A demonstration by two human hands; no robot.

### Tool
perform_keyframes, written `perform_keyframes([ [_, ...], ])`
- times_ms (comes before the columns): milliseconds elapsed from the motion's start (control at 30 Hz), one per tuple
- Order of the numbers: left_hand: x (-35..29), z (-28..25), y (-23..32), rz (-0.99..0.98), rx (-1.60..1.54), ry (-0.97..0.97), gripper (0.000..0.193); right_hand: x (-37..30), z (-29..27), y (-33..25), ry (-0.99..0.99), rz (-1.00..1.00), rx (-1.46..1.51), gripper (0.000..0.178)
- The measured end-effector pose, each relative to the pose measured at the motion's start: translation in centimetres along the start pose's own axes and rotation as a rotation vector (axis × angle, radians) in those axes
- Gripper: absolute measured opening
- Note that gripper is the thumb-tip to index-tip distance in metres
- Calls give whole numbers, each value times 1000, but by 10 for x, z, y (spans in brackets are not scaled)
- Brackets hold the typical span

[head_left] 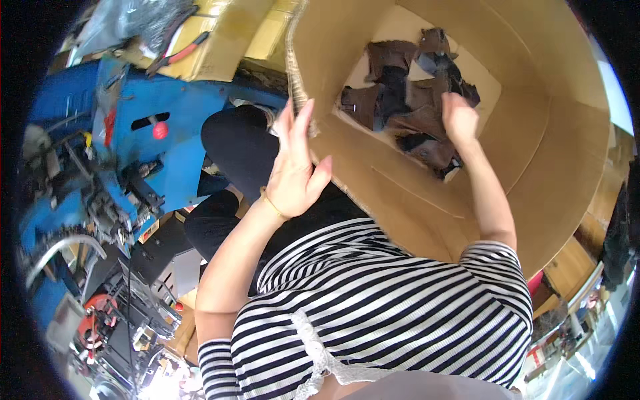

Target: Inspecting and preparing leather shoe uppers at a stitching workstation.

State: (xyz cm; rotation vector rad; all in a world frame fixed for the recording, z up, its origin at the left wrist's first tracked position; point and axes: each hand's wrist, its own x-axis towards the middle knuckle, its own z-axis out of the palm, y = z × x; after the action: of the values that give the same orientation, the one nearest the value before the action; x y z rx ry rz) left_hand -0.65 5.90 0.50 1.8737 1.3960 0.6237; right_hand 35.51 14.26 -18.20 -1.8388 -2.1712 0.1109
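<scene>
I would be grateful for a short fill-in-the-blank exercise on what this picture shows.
1. The right hand reaches into a box made of ____.
2. Dark brown and black pieces lie at the ____ of the box.
3. The left hand is nearer the blue panel than the ____ hand is.
4. The person's striped top is black and ____.

Missing words: cardboard; bottom; right; white.

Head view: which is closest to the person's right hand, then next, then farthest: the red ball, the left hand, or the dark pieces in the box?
1. Dark pieces: inside the cardboard box, right by the right hand.
2. Left hand: beside the box's left edge.
3. Red ball: far left, at the blue panel.
</scene>
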Motion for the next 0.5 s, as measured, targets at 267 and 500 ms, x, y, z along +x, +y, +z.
perform_keyframes([
  [267, -43, -19, 15, 75, 78, 302, 80, 48, -259, -131, 432, 100, 582, 26],
  [500, -127, -118, 137, 703, 631, 714, 47, 44, -331, -273, 529, -478, 663, 24],
])
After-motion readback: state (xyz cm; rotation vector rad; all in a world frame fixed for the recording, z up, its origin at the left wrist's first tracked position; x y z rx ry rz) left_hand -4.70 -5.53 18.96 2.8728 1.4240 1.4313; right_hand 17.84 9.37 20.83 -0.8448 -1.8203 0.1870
